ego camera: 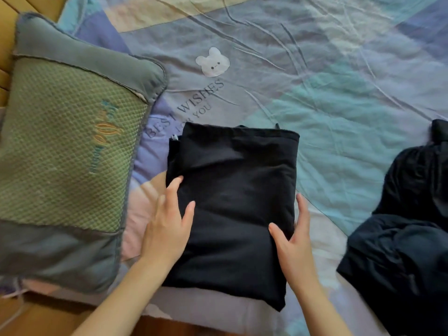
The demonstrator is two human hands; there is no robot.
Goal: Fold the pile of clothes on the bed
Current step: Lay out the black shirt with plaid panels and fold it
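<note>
Both open, the left hand (167, 229) and right hand (294, 241) flank the folded black garment (232, 202) on the bed (339, 93) beside the pillow (65, 151), where uneven lifting could spill its layers.

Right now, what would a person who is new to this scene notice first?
First, the folded black garment in the middle of the bed, with the left hand and right hand at its sides. Then the green pillow on the left, and the unfolded dark clothes on the right.
</note>
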